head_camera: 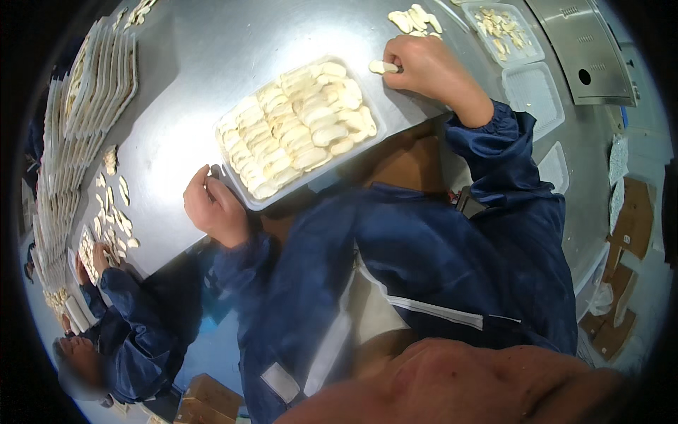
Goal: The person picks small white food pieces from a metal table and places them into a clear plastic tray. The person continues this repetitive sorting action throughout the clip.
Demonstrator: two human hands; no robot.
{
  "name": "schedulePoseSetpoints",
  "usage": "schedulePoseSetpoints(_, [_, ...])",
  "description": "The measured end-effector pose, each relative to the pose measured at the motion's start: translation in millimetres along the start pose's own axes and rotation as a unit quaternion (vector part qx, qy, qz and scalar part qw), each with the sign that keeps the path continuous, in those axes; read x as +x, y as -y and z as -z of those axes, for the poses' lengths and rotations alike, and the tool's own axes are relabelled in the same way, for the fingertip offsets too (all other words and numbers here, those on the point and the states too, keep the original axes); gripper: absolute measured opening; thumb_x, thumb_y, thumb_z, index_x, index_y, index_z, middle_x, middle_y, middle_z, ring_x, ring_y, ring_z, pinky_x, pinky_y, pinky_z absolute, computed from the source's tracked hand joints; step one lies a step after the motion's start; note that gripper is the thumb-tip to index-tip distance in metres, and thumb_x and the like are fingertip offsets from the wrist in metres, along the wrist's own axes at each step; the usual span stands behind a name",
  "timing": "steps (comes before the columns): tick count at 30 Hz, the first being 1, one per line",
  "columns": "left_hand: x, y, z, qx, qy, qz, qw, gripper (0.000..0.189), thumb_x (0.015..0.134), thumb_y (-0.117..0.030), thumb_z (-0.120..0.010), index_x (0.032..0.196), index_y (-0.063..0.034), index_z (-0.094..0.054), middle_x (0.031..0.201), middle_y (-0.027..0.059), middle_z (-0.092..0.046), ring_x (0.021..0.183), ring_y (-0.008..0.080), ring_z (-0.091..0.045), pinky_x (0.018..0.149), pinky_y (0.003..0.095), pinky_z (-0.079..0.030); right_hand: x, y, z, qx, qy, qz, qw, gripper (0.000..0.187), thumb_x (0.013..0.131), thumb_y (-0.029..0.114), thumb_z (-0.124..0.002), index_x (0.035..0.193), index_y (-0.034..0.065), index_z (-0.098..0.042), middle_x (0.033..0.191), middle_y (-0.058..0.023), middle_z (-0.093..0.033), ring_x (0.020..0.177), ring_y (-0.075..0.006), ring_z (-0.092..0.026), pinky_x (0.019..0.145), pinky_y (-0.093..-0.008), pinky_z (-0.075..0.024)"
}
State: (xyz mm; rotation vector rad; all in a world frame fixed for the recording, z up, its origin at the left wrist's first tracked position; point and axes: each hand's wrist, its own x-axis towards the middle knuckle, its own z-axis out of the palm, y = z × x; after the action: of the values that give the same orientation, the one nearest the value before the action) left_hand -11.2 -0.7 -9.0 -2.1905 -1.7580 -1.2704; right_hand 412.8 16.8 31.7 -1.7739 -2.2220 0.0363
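Observation:
A clear plastic tray (312,172) lies tilted across my view near the front edge of the steel table, filled with overlapping rows of pale cream slices (286,127). Beyond its right end, my right hand (424,69) pinches one pale oblong piece (382,67) between thumb and fingers, just above the tabletop. A small pile of similar pieces (413,20) lies right behind that hand. My left hand (214,206) rests at the tray's left corner with curled fingers; a dark, narrow object (215,170) shows by its fingertips, and whether the hand grips it I cannot tell.
Stacked filled trays (100,90) line the left side. Loose pieces (114,212) lie near a co-worker's hands (100,258). At right are a tray of fragments (503,34), an empty tray (532,98) and a steel appliance (582,53). Cardboard boxes (630,217) stand beyond.

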Motion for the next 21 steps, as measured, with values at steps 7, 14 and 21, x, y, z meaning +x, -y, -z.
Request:
schedulePoseSetpoints(7, [0.8,-0.4,-1.0,0.022,-0.003,-0.004,1.000,0.024,0.092,0.006,-0.061,0.109,0.0003,-0.076,0.098,0.0150,-0.074,0.088,0.0298,-0.067,0.082,0.0409,-0.053,-16.6,49.2,40.5,0.071,-0.025,0.163,0.984,0.021,0.079,0.012,-0.082,0.095,0.0054,-0.070,0.088,-0.0086,-0.069,0.080,-0.0257,-0.068,0.080,-0.0380,-0.0504])
schedulePoseSetpoints(14, [0.6,0.8,0.0,0.025,0.004,0.007,1.000,0.025,0.091,0.006,-0.061,0.110,-0.0001,-0.076,0.100,0.0151,-0.074,0.089,0.0303,-0.068,0.083,0.0408,-0.053,-13.3,100.6,30.1,0.132,0.006,0.234,0.963,0.022,0.077,0.010,-0.079,0.094,0.0040,-0.066,0.088,-0.0094,-0.064,0.082,-0.0265,-0.062,0.084,-0.0369,-0.0438])
schedulePoseSetpoints(21, [0.0,1.3,-1.0,0.039,0.013,0.012,0.999,0.025,0.091,0.006,-0.060,0.110,0.0003,-0.076,0.101,0.0156,-0.074,0.091,0.0313,-0.069,0.085,0.0417,-0.054,-10.6,103.5,24.6,0.138,0.016,0.241,0.961,0.020,0.079,0.012,-0.078,0.091,0.0064,-0.063,0.086,-0.0087,-0.063,0.080,-0.0265,-0.059,0.084,-0.0374,-0.0431])
